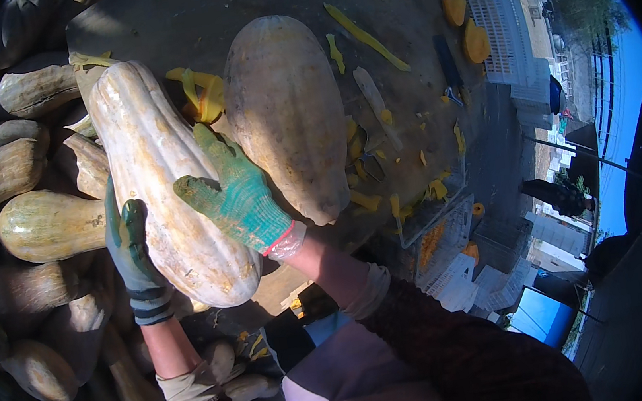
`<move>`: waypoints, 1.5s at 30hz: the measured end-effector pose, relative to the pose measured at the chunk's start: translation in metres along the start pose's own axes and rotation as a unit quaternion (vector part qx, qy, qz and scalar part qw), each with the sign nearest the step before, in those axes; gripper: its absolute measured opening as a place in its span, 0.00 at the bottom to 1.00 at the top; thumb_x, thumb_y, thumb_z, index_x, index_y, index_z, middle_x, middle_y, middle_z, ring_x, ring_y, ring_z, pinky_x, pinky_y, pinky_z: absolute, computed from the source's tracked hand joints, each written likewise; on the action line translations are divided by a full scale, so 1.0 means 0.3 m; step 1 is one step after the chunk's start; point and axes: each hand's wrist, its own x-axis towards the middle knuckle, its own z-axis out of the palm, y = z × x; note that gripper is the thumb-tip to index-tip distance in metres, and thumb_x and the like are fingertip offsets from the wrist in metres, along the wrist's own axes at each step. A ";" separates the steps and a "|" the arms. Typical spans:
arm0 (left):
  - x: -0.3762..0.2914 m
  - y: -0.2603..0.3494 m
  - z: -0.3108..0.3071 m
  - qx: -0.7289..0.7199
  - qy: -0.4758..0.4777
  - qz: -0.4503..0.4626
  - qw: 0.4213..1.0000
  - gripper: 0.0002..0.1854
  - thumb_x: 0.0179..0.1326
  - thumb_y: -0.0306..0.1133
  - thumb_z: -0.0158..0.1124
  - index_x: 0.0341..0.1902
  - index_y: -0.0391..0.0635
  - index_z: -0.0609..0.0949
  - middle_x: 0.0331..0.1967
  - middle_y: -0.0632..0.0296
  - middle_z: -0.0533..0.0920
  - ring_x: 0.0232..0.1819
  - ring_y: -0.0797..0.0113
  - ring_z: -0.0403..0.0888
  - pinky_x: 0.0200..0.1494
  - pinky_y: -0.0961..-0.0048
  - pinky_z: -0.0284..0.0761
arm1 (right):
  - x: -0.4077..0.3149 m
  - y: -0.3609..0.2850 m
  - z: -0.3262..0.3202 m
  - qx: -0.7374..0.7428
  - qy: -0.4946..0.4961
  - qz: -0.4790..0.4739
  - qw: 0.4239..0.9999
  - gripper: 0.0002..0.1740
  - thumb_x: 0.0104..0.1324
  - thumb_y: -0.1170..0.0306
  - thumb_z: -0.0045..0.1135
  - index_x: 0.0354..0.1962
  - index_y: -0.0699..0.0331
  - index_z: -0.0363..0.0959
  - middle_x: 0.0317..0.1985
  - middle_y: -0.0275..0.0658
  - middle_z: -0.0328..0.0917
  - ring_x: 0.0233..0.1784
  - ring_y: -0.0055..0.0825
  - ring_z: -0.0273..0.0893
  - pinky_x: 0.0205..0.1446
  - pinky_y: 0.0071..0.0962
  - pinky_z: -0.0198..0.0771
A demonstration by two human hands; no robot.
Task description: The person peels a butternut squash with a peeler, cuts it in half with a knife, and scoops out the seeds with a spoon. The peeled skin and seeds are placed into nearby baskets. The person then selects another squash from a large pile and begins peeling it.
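Note:
A long pale pumpkin (154, 161), tan and white with lengthwise ribs, lies between my gloved hands. My left hand (133, 247), in a grey-blue knit glove with a dark coated palm and dark cuff bands, grips its left side. On its right side presses my right hand (236, 193), in a green knit glove with a red-edged cuff over clear plastic. A second, broader pumpkin (286, 114) rests on the work table (167, 21) just right of my right hand. Yellow peel (206, 97) lies between the two pumpkins.
A heap of pumpkins (50, 224) fills the left side. On the table are peel strips (367, 35), a dark-handled tool (449, 67) and cut orange pieces (475, 42). White plastic crates (495, 29) stand beyond; another crate (432, 247) holds orange bits. A person (558, 195) is farther off.

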 end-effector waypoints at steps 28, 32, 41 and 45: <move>-0.206 0.043 0.192 0.538 0.164 0.340 0.754 0.26 0.76 0.38 0.45 0.70 0.33 0.66 0.69 0.44 0.68 0.68 0.52 0.68 0.69 0.63 0.65 | -0.321 0.945 -1.077 -0.406 0.129 -0.038 0.904 0.13 0.62 0.66 0.58 0.40 0.66 0.79 0.40 0.50 0.78 0.45 0.50 0.75 0.49 0.44 0.70; -0.346 0.012 0.473 0.463 0.114 0.378 0.793 0.25 0.76 0.34 0.41 0.70 0.30 0.65 0.68 0.44 0.69 0.67 0.49 0.70 0.70 0.60 0.65 | -0.533 1.025 -1.232 -0.350 0.159 0.070 0.920 0.11 0.59 0.67 0.60 0.38 0.63 0.79 0.43 0.47 0.78 0.48 0.47 0.76 0.51 0.42 0.72; -0.535 -0.352 0.661 0.488 0.091 0.340 0.799 0.29 0.70 0.39 0.42 0.66 0.25 0.68 0.65 0.35 0.71 0.69 0.38 0.66 0.72 0.50 0.59 | -0.538 0.779 -0.752 -0.295 -0.094 -0.334 0.890 0.19 0.50 0.63 0.65 0.43 0.49 0.80 0.48 0.27 0.78 0.56 0.33 0.74 0.54 0.36 0.72; -0.566 -0.371 0.569 0.510 0.093 0.345 0.783 0.30 0.73 0.40 0.40 0.67 0.25 0.67 0.66 0.37 0.69 0.69 0.41 0.66 0.72 0.52 0.59 | -0.527 0.868 -0.839 -0.373 -0.084 -0.358 0.852 0.21 0.51 0.66 0.62 0.46 0.54 0.79 0.52 0.33 0.77 0.58 0.36 0.73 0.56 0.39 0.72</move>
